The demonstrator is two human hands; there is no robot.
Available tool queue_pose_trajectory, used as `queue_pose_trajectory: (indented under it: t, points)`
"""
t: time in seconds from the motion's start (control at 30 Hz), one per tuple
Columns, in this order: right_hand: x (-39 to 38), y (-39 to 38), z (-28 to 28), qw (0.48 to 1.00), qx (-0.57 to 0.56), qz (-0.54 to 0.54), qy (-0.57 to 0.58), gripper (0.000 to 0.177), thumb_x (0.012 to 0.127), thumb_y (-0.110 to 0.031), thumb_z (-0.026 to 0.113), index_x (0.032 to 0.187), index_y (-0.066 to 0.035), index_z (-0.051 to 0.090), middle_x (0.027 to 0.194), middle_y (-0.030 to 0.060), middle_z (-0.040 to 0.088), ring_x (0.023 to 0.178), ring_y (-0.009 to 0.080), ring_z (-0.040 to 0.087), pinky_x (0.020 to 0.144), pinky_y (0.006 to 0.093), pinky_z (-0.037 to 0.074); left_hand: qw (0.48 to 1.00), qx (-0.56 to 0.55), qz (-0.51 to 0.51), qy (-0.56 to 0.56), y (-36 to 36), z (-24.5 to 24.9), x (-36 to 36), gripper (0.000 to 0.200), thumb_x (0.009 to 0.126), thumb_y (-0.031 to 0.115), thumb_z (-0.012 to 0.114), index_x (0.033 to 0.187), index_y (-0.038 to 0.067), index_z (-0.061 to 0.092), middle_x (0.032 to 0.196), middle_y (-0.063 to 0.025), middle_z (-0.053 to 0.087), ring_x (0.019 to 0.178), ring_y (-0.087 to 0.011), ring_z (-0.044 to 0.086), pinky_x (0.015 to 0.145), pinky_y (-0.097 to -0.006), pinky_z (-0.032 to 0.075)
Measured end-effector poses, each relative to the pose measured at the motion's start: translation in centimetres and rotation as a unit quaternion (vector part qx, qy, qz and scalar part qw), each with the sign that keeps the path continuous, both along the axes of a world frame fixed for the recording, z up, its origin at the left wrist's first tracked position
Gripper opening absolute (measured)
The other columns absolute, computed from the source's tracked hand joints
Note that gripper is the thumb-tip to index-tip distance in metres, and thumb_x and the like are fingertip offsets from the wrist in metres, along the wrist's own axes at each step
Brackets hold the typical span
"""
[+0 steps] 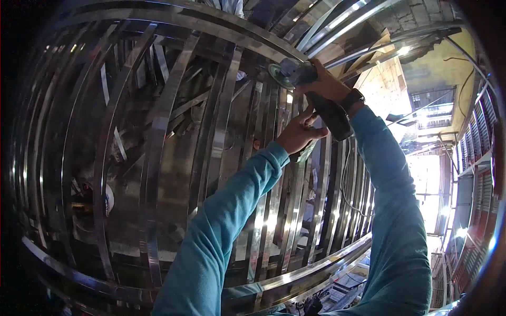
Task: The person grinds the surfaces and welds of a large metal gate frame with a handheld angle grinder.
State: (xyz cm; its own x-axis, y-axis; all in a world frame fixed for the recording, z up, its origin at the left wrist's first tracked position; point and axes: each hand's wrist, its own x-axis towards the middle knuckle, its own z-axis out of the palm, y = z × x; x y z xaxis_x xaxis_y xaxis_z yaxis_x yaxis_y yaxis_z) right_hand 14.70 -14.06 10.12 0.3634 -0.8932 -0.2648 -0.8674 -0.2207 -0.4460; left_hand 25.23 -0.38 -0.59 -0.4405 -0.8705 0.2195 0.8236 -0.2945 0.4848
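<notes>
My right hand [328, 84] is wrapped round the front of an angle grinder [331, 117], a dark tool with a grey head. Its round, greenish disc [279, 75] lies over the top rail [211, 26] of a shiny metal frame in this view. Below the tool is my left hand [299, 136], its index finger and thumb stretched out towards the grinder's dark body. A pale greenish piece [305, 151] shows just under the left palm; whether the hidden fingers touch it I cannot tell.
Long parallel metal bars [163, 121] fill the frame, with a lower rail [316, 266] along the near side. Behind them a round white-rimmed object [109, 200] and loose strips show. A thin cable [345, 189] hangs at the right. Wooden boards [382, 84] stand beyond my right arm.
</notes>
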Motion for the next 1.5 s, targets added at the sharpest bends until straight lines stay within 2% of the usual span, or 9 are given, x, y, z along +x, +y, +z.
queue_pose_trajectory:
  t: [0.43, 0.5, 0.63, 0.73, 0.8, 0.93, 1.1, 1.3, 1.5]
  points:
    - [1.0, 0.0, 1.8, 0.998, 0.028, 0.018, 0.053, 0.090, 0.072, -0.025, 0.085, 0.141, -0.002, 0.032, 0.117, 0.0144, 0.060, 0.104, 0.0209, 0.059, 0.089, 0.0333, 0.049, 0.998, -0.049, -0.009, 0.039, -0.3, -0.5, -0.8, 0.097, 0.085, 0.009, 0.074, 0.156, 0.014, 0.008, 0.159, -0.0159, 0.018, 0.148, -0.0298, 0.016, 0.116, -0.0459, 0.029]
    - [0.7, -0.3, 1.0, 0.999, 0.008, 0.025, 0.048, 0.089, 0.073, -0.024, 0.085, 0.141, -0.002, 0.033, 0.117, 0.0142, 0.060, 0.103, 0.0203, 0.059, 0.089, 0.0333, 0.049, 0.997, -0.017, -0.004, 0.074, -0.4, -0.4, -0.6, 0.090, 0.084, 0.006, 0.076, 0.153, 0.002, 0.018, 0.156, -0.0119, 0.027, 0.145, -0.0200, 0.022, 0.112, -0.0328, 0.032]
    - [0.3, -0.6, 0.4, 1.000, 0.013, 0.019, -0.014, 0.088, 0.072, -0.021, 0.085, 0.141, -0.001, 0.034, 0.118, 0.0131, 0.059, 0.106, 0.0202, 0.056, 0.089, 0.0335, 0.049, 0.999, 0.006, -0.039, 0.037, -0.2, -0.3, -0.1, 0.103, 0.078, 0.032, 0.082, 0.150, -0.005, 0.018, 0.155, -0.0222, 0.026, 0.145, -0.0316, 0.023, 0.115, -0.0381, 0.029]
    - [2.1, 1.2, 1.7, 0.999, 0.029, -0.009, -0.029, 0.088, 0.072, -0.025, 0.085, 0.141, 0.000, 0.035, 0.123, 0.0167, 0.058, 0.110, 0.0247, 0.055, 0.095, 0.0387, 0.048, 0.965, -0.072, 0.052, -0.247, 0.2, -0.8, -0.2, 0.073, 0.084, 0.035, 0.075, 0.140, 0.000, 0.045, 0.140, -0.0158, 0.050, 0.128, -0.0250, 0.047, 0.108, -0.0367, 0.036]
    - [-2.0, -1.7, -1.8, 0.994, -0.085, 0.059, 0.033, 0.094, 0.068, -0.021, 0.087, 0.142, 0.000, 0.034, 0.122, 0.0167, 0.058, 0.108, 0.0261, 0.056, 0.096, 0.0373, 0.046, 0.979, -0.152, 0.059, -0.124, -1.1, -2.9, -2.1, 0.066, 0.085, 0.040, 0.073, 0.136, 0.004, 0.052, 0.129, -0.0116, 0.058, 0.116, -0.0224, 0.053, 0.100, -0.0388, 0.041]
    - [-1.8, -3.1, -2.7, 0.997, -0.022, 0.046, -0.054, 0.104, 0.063, -0.027, 0.090, 0.143, -0.002, 0.028, 0.125, 0.0230, 0.054, 0.114, 0.0295, 0.052, 0.098, 0.0435, 0.045, 0.998, -0.043, -0.042, -0.021, 0.0, 0.8, 2.1, 0.094, 0.084, 0.041, 0.074, 0.152, 0.002, 0.021, 0.157, -0.0173, 0.025, 0.142, -0.0301, 0.030, 0.119, -0.0444, 0.022]
    - [2.9, -1.2, -0.3, 0.998, -0.001, 0.055, -0.023, 0.105, 0.063, -0.022, 0.090, 0.143, -0.002, 0.024, 0.122, 0.0189, 0.055, 0.111, 0.0266, 0.053, 0.096, 0.0392, 0.046, 0.993, -0.053, 0.025, -0.104, -0.5, -0.3, 1.1, 0.098, 0.086, 0.034, 0.072, 0.154, 0.003, 0.009, 0.160, -0.0188, 0.013, 0.145, -0.0290, 0.024, 0.117, -0.0418, 0.026]
    - [-0.5, -2.1, -1.4, 0.996, 0.029, 0.022, -0.084, 0.097, 0.064, -0.013, 0.088, 0.141, -0.004, 0.030, 0.112, 0.0118, 0.057, 0.103, 0.0229, 0.055, 0.090, 0.0386, 0.048, 0.985, -0.071, 0.081, -0.133, -1.3, -1.7, -1.3, 0.083, 0.081, 0.036, 0.076, 0.147, 0.003, 0.037, 0.152, -0.0160, 0.037, 0.136, -0.0275, 0.039, 0.112, -0.0431, 0.033]
    - [0.3, -0.1, 0.0, 0.998, 0.014, -0.022, -0.058, 0.080, 0.068, -0.015, 0.081, 0.137, -0.002, 0.042, 0.109, 0.0121, 0.064, 0.092, 0.0216, 0.060, 0.083, 0.0353, 0.051, 0.993, -0.027, 0.057, -0.098, -2.1, -4.0, -3.2, 0.030, 0.084, 0.021, 0.077, 0.104, 0.003, 0.066, 0.098, -0.0043, 0.062, 0.096, -0.0165, 0.057, 0.089, -0.0370, 0.045]
